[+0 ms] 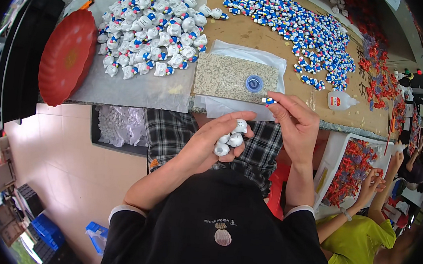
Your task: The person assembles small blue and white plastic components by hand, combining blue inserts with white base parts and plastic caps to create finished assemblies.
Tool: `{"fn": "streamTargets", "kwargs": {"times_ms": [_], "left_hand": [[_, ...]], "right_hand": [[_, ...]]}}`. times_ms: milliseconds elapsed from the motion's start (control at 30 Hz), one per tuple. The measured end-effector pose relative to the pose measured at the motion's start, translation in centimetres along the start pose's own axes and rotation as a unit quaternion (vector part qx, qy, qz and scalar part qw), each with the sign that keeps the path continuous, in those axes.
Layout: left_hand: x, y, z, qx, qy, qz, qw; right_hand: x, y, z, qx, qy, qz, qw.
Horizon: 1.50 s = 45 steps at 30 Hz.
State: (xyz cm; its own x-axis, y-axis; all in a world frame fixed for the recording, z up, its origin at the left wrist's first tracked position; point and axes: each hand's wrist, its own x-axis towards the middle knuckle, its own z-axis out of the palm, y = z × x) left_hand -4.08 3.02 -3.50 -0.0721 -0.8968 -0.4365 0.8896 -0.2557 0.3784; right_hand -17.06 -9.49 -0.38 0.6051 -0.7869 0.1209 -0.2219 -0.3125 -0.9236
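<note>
Several small, rounded, glossy white pieces sat bunched in the left hand, its fingers curled around them. The right hand pinched one tiny blue-and-white piece between thumb and fingertips, by the near right corner of a speckled stone slab. On that slab stood a round, translucent blue cup. Judging by the heap of white figures with blue parts beyond, the step in hand looked like readying one piece for pairing. The next move seemed to call for a steady pinch and one white piece turned outward.
</note>
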Motion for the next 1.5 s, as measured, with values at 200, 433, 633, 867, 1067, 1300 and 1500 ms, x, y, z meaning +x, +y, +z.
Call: {"fn": "streamTargets", "kwargs": {"times_ms": [200,433,633,867,1067,1300,1500], "left_hand": [[-0.4,-1.0,-1.7,0.051,-0.027,0.029,0.998],[-0.7,-0.7,-1.4,0.147,0.011,0.1,0.984],[-0.5,-0.7,-1.1,0.119,0.019,0.09,0.989],[-0.7,0.0,-1.4,0.167,0.058,0.122,0.977],[-0.2,0.6,-0.7,0.288,0.086,0.178,0.937],[-0.1,0.4,-0.5,0.362,0.113,0.214,0.9],[0.2,-0.1,-0.7,0.448,0.168,0.242,0.844]], "right_hand": [[2.2,0.4,0.1,-0.124,-0.005,-0.098,0.987],[3.8,0.6,0.7,-0.307,-0.064,-0.227,0.922],[4.1,0.9,1.0,-0.284,-0.065,-0.23,0.929],[2.8,1.5,-0.9,0.008,-0.074,0.01,0.997],[1.4,1.1,-1.0,0.173,-0.109,0.093,0.974],[0.5,0.7,0.1,0.18,-0.164,0.08,0.967],[0.1,0.0,0.4,0.032,-0.184,0.048,0.981]]}}
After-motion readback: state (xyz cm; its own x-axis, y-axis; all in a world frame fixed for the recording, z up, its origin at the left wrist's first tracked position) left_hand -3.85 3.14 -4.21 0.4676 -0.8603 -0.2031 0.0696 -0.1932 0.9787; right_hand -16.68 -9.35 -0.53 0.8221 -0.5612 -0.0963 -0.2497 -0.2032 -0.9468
